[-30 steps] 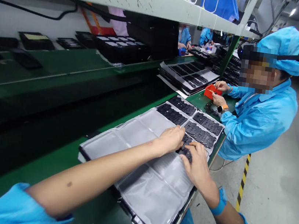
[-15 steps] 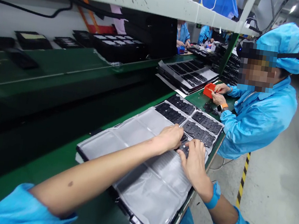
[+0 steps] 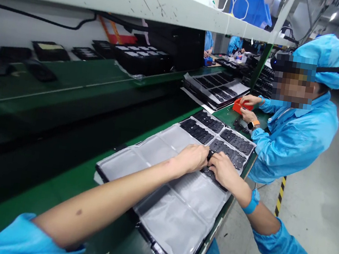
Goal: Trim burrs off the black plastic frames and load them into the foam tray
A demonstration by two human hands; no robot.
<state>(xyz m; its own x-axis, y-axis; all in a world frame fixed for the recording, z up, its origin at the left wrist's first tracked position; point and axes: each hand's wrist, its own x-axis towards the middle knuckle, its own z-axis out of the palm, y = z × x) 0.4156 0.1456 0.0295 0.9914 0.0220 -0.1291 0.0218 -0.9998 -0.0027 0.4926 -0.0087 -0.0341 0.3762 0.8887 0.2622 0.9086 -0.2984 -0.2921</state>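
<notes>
A large black tray (image 3: 152, 246) lined with thin whitish film (image 3: 172, 220) lies on the green bench. Rows of flat black parts (image 3: 231, 153) fill its far compartments, while bare film shows in the nearer ones. Over a middle compartment, my left hand (image 3: 193, 159) is closed at a small black part (image 3: 210, 153), mostly hidden by the fingers. Close against it, my right hand (image 3: 223, 169) has its fingers bent and pinched at the same part. Below the right hand, more black parts (image 3: 211, 175) lie in that compartment.
Another person in blue works at the right, hands at a red bin (image 3: 239, 106). Behind my tray stands a stack of filled trays (image 3: 216, 87). A white shelf beam (image 3: 173, 7) crosses overhead. Black trays (image 3: 144, 60) sit at the back left.
My right hand has drawn in beside the left, its spread fingers now bent together. A black part shows raised between the hands. The camera view has shifted slightly.
</notes>
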